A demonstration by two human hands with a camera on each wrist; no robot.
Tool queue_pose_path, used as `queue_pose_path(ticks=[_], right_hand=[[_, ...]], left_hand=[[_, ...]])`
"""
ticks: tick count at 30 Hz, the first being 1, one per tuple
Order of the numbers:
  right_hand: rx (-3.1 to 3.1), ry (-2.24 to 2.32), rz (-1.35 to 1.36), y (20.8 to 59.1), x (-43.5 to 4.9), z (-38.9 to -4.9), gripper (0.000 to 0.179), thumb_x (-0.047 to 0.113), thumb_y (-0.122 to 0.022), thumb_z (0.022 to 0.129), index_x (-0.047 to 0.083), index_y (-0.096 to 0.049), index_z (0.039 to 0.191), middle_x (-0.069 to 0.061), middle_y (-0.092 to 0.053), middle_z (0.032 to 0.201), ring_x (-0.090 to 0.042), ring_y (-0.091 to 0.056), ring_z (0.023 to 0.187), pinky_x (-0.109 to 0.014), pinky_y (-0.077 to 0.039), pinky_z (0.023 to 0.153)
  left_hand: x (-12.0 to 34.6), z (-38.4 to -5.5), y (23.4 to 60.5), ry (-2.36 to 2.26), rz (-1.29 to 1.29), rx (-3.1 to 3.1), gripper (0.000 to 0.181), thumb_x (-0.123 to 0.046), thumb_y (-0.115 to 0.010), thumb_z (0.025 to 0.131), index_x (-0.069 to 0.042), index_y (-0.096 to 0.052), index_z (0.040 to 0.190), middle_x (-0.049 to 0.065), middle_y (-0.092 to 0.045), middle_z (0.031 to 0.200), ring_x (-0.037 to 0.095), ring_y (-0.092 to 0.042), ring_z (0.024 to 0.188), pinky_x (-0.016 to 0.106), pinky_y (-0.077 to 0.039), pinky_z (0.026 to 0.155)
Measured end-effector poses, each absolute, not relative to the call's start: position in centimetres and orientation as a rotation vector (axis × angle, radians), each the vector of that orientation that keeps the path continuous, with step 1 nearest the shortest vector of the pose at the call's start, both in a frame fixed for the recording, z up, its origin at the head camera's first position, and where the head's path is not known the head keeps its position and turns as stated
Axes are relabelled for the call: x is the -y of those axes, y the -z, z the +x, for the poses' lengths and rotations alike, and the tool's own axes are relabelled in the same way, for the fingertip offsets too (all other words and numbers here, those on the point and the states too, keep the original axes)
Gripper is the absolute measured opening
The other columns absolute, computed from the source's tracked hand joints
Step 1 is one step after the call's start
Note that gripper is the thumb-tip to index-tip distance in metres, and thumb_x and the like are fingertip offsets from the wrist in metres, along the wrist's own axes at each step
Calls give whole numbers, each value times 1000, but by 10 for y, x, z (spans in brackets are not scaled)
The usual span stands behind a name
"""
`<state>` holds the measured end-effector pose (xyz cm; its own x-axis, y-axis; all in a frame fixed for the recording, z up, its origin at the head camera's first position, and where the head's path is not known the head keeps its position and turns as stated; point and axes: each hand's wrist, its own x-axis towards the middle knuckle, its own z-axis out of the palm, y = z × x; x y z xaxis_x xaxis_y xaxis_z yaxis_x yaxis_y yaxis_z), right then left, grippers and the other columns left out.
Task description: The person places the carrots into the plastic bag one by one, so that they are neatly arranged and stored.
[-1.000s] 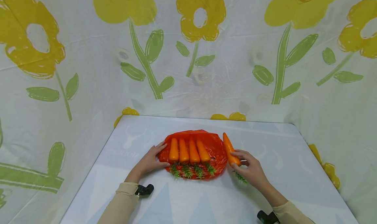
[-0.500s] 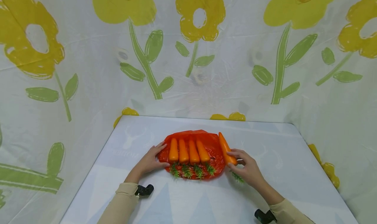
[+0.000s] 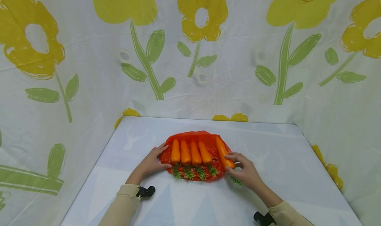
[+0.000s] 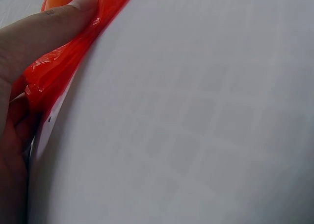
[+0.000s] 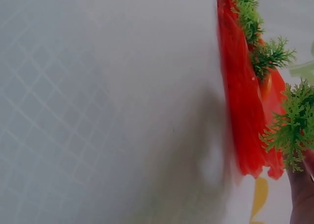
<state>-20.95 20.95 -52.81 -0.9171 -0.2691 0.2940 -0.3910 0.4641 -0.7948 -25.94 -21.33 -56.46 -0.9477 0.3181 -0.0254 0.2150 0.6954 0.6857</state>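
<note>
A crumpled red plastic bag [image 3: 216,172] lies spread at the middle of the table, with several orange toy carrots [image 3: 186,153] side by side on it, green leaf tufts toward the person. At the bag's left edge my left hand [image 3: 152,161] holds on, thumb over the red plastic [image 4: 64,62] in the left wrist view. My right hand [image 3: 246,173] pinches another carrot [image 3: 221,149] near its thick end, slanted over the bag's right side. Its leaves [image 5: 293,123] show close up in the right wrist view. Whether that carrot touches the bag, I cannot tell.
The white table [image 3: 190,203] carries a pale printed pattern. Behind it and along both sides hangs a flower-print curtain [image 3: 232,84]. Small black wrist cameras [image 3: 146,191] sit at both sleeves.
My right hand has moved left, bringing its carrot from beside the bag to over the bag's right part. The left hand and the row of carrots stay where they were.
</note>
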Motion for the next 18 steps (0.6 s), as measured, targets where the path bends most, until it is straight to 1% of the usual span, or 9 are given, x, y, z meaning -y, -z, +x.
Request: queue_pose_path(ticks=[6,18], right_hand=[[2599,-1469,586,532,-203,-212,38,16,-81,88,18,-72,125,-10,-62,135,-31,-61,118,-27,-59,86],[2674,-1442,510,534,-195,-215,40,17,-82,87,20,-72,126,-7,-63,133,-28,-63,114,-24,-57,87]], left_hand=[[214,-259,565,-1096,445,-2763,97,-48,-85,79,-12,-41,157,8,-27,167,53,-18,149,67,-22,118],[214,-260,565,-1105,452,-2754,96,-49,-84,80,-12,-40,157,8,-27,167,52,-17,150,66,-21,118]])
